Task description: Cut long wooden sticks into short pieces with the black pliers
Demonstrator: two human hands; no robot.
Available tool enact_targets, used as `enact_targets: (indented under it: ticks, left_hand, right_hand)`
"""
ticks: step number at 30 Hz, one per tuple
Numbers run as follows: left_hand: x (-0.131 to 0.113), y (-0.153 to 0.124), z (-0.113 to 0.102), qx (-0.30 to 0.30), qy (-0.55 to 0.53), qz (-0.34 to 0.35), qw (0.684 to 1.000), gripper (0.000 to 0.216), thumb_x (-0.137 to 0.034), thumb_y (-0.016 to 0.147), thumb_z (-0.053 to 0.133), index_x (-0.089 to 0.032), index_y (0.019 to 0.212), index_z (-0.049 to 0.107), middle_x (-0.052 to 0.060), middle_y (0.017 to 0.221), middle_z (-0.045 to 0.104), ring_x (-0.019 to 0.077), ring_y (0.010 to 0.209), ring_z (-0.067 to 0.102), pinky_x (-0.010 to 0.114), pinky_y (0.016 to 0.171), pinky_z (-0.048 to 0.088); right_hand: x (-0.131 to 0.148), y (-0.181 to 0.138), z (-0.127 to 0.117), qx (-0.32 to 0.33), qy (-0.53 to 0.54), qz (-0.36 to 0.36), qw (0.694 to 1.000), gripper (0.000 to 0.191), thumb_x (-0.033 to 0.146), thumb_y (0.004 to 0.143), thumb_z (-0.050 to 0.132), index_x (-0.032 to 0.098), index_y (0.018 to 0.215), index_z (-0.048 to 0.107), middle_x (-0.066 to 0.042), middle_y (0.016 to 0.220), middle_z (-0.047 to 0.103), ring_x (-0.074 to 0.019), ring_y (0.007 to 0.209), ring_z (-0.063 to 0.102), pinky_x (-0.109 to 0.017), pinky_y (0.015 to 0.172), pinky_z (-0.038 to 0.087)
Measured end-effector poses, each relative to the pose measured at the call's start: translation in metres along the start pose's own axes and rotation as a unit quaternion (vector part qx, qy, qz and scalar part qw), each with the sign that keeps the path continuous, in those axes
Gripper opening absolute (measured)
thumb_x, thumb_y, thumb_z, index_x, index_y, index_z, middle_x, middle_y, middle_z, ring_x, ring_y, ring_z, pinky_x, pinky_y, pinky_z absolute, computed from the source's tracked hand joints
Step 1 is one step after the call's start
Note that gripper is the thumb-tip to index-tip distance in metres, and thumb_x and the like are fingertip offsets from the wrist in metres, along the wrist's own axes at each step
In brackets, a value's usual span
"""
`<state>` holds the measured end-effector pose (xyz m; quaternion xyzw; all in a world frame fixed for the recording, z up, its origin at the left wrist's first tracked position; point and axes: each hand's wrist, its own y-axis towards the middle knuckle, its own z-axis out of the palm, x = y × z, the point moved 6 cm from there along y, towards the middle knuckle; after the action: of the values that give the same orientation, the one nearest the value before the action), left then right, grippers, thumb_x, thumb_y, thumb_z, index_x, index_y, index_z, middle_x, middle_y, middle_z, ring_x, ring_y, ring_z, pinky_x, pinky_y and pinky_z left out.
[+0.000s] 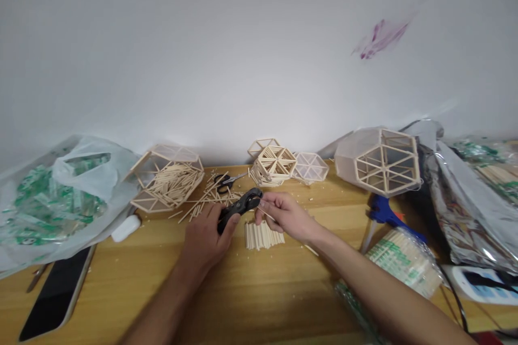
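Note:
My left hand (208, 234) is wrapped round the handles of a black pliers-like cutter (238, 208), its head pointing up and to the right. At that head, my right hand (285, 215) pinches a thin wooden stick (266, 214), partly hidden by the fingers. Below the hands, a row of short cut sticks (264, 236) lies side by side on the wooden table (243, 291). Behind my left hand are loose sticks (202, 202) and black-handled scissors (224, 183). Whether the jaws touch the stick is too small to tell.
A stick-filled frame (168, 178) stands left, smaller hexagonal frames (279, 161) at the back, a large one (380, 161) right. A plastic bag (73, 188), phone (59, 294) and white case (125, 228) lie left; a blue glue gun (384, 210), stick pack (404, 259) and power strip (481, 283) right.

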<state>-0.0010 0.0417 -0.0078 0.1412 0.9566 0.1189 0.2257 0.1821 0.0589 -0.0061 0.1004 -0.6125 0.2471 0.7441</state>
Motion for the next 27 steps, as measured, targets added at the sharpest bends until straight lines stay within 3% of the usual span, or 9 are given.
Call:
enact_targets:
  ticks: [5, 11, 19, 27]
  left_hand:
    - [0.0016, -0.0009, 0.0007, 0.022, 0.000, -0.015, 1.000, 0.040, -0.050, 0.101, 0.039, -0.020, 0.086, 0.061, 0.004, 0.076, 0.066, 0.0207, 0.069, 0.062, 0.031, 0.064, 0.041]
    - [0.0005, -0.0003, -0.0008, 0.016, -0.018, -0.016, 1.000, 0.037, -0.051, 0.099, 0.041, -0.020, 0.096, 0.063, 0.007, 0.089, 0.069, 0.0227, 0.079, 0.065, 0.033, 0.070, 0.045]
    - [0.0004, 0.0000, 0.0004, 0.018, -0.020, -0.016, 1.000, 0.036, -0.050, 0.099, 0.042, -0.020, 0.097, 0.062, 0.007, 0.092, 0.069, 0.0231, 0.081, 0.065, 0.033, 0.071, 0.044]
    - [0.0030, 0.0004, 0.0002, 0.025, -0.061, -0.037, 0.997, 0.041, -0.052, 0.098, 0.044, -0.020, 0.080, 0.061, 0.003, 0.074, 0.064, 0.0196, 0.069, 0.059, 0.030, 0.065, 0.038]
  right_hand:
    - [-0.0009, 0.0004, -0.0005, -0.006, -0.006, 0.004, 1.000, 0.042, 0.057, 0.091, 0.062, 0.015, 0.085, 0.060, -0.001, 0.074, 0.069, -0.0035, 0.039, 0.033, -0.022, 0.039, 0.018]
    - [0.0001, 0.0011, -0.0008, -0.015, 0.002, -0.008, 1.000, 0.043, 0.058, 0.088, 0.066, 0.016, 0.082, 0.058, -0.001, 0.074, 0.068, -0.0030, 0.039, 0.034, -0.021, 0.039, 0.019]
    - [0.0010, 0.0011, -0.0025, -0.021, -0.006, -0.019, 1.000, 0.043, 0.058, 0.087, 0.067, 0.016, 0.081, 0.059, -0.002, 0.074, 0.069, -0.0034, 0.040, 0.037, -0.021, 0.039, 0.023]
    - [-0.0013, 0.0010, -0.0051, -0.046, -0.015, -0.015, 0.999, 0.039, 0.053, 0.084, 0.072, 0.015, 0.088, 0.064, -0.002, 0.076, 0.071, -0.0038, 0.042, 0.040, -0.021, 0.041, 0.028]
